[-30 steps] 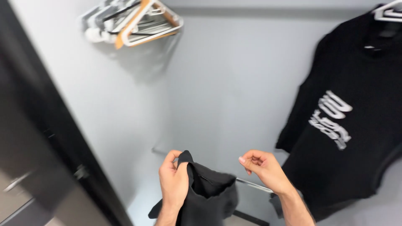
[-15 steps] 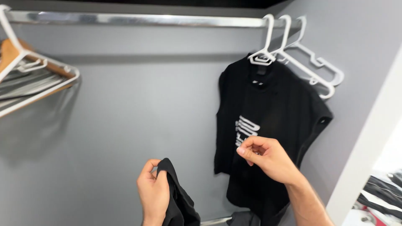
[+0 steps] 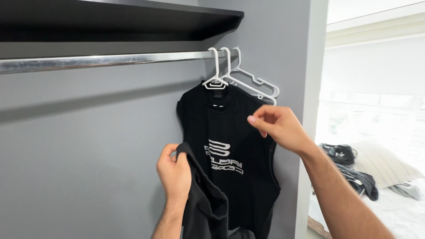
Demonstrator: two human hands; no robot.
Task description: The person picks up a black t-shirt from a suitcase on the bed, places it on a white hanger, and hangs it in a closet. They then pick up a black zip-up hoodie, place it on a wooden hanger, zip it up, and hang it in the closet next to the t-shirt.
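The left hand (image 3: pixel 173 171) is gripping a black fabric garment (image 3: pixel 204 201), fingers curled shut around its top edge, with the rest of the cloth hanging down just to the right of the wrist and forearm. The right hand (image 3: pixel 276 126) is hovering higher up and to the right of the left hand, its fingers bent loosely inward with thumb and fingertips close together; it is holding nothing that can be seen.

Directly behind and between both hands, a black sleeveless shirt with a pale printed design on its chest (image 3: pixel 230 155) is hanging on a white plastic hanger (image 3: pixel 215 75). The right hand is overlapping the shirt's upper right shoulder area in the view, though whether it is touching the cloth cannot be told. Just above the right hand, two more empty white plastic hangers (image 3: pixel 250 79) are hanging beside the first, tilted off to the right.

All three hangers are hooking over a shiny chrome metal rail (image 3: pixel 102 61), which is running well above and to the left of the left hand, under a dark flat shelf (image 3: pixel 119 17). A grey wardrobe wall (image 3: pixel 79 146) is spreading out to the left of the left hand. Far to the right of the right arm, dark clothes (image 3: pixel 349 166) are lying on a white bed (image 3: pixel 394 208).
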